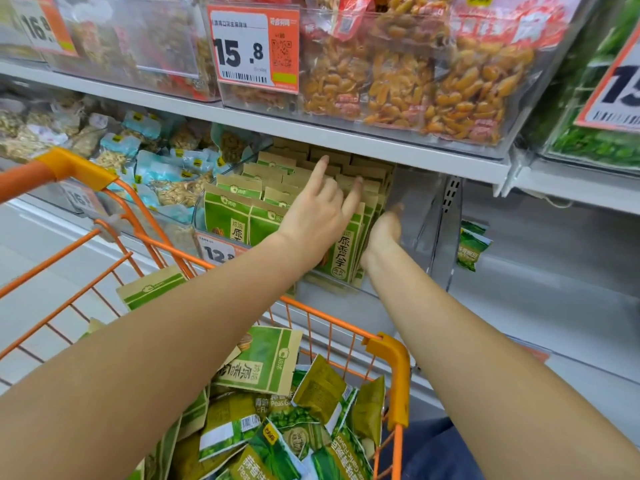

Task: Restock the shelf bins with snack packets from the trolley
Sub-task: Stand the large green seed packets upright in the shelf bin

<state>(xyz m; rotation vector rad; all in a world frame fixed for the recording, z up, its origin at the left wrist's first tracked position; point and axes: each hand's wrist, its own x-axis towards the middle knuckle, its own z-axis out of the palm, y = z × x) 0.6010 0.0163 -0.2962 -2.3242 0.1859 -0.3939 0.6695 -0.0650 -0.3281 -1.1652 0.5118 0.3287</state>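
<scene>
Green and tan snack packets [228, 213] stand upright in rows in a clear shelf bin [408, 206] under the white shelf. My left hand [318, 209] reaches over them with fingers spread and straight, fingertips touching the packet tops. My right hand [384, 233] is pushed down at the right end of the rows, against the packets' side; its fingers are hidden. Below, the orange trolley [391, 355] holds several green packets [263, 365] lying loose.
A bin of light-blue nut packets [152, 171] sits to the left. Upper bins hold orange snacks [415, 84] behind a 15.8 price tag [254, 50]. To the right is a nearly bare shelf space with one green pea packet [472, 247].
</scene>
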